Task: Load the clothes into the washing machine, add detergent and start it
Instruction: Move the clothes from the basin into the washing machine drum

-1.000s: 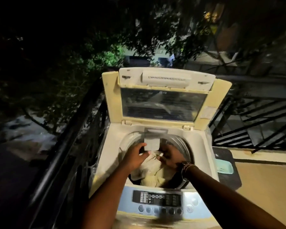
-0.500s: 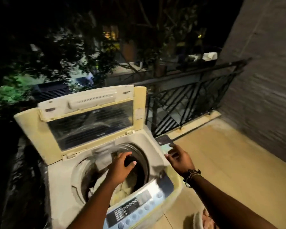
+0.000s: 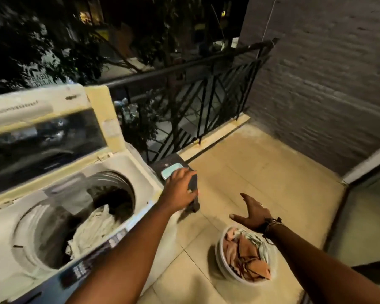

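head | washing machine (image 3: 140, 172) lid up, pale clothes (image 3: 92, 227) in drum | more clothes in basin (image 3: 219, 255) on floor | left hand (image 3: 180, 189) fingers relaxed over dark stand, right hand (image 3: 252, 213) splayed, empty | loading partly done; detergent, start left

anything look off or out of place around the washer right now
Nothing looks spilled or broken. The washing machine stands with its lid up and pale clothes heaped to one side of the drum; more clothes wait in the tub on the floor.
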Motion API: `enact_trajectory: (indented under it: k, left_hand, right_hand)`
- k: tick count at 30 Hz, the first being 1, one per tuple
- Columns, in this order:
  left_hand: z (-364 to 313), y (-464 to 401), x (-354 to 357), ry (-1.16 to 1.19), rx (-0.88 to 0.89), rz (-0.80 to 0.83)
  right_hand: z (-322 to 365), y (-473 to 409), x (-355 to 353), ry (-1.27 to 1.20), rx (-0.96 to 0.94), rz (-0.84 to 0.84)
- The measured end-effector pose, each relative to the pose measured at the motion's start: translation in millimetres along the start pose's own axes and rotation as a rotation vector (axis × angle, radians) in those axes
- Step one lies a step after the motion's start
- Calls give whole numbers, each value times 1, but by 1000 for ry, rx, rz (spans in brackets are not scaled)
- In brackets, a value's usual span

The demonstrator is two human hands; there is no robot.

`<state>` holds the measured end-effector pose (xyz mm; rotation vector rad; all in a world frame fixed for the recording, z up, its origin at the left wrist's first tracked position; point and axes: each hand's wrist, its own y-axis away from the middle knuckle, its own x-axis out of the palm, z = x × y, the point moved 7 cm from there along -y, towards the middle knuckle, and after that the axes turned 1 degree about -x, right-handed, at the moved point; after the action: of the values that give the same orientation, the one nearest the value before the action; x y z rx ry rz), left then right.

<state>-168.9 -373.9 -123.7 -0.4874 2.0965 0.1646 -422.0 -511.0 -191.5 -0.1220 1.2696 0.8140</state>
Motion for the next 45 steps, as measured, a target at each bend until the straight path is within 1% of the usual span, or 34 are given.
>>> enact_trajectory:
  k: [4,6,9,12,16,21,23,24,26,28,30,31,33,35,37,40,43,45]
  left_hand:
    - [-76,-28,83,-112,63,108]
    - [-108,-38,135,-161,107,169]
    - [-136,-42,213,-184,123,255]
    - [-142,-30,293,-173,141,361]
    - [-115,-10,410,-166,144,527]
    - [-51,6,554,-139,72,631]
    - [-26,13,603,-121,70,650]
    - [-13,16,628,-111,58,647]
    - [11,20,671,-139,49,623]
    - [29,21,703,-241,83,611]
    - [50,24,740,-366,110,674]
    - [58,25,755,-410,105,716]
    - [68,20,775,-453,59,772]
    - [74,7,793,-463,22,840]
    - [76,-6,802,-482,14,873]
    - [73,-13,792,-511,22,815]
    - [61,-10,768,-489,49,732]
    - [50,-11,754,-485,90,697]
  right_hand:
    - [-70,-8,5,0,-31,1]
    - [-116,-14,21,-18,-26,40]
    - [-180,-12,58,-18,-13,159]
    - [-235,-8,100,-34,2,237]
    - [-300,-21,171,-50,63,341]
    - [-358,-70,282,-37,52,420]
    - [-365,-96,322,4,-22,386]
    - [-364,-111,341,19,-74,348]
    - [-361,-135,378,88,-130,328]
    - [-357,-156,409,129,-156,318]
    - [-364,-173,445,159,-146,357]
    - [-369,-179,462,175,-128,390]
    - [-378,-190,481,177,-92,397]
    - [-384,-207,491,160,-57,412]
    - [-387,-220,493,158,-63,416]
    - [-389,-220,485,133,-101,395]
    - [-379,-206,470,130,-101,306]
    - [-377,-199,462,124,-86,282]
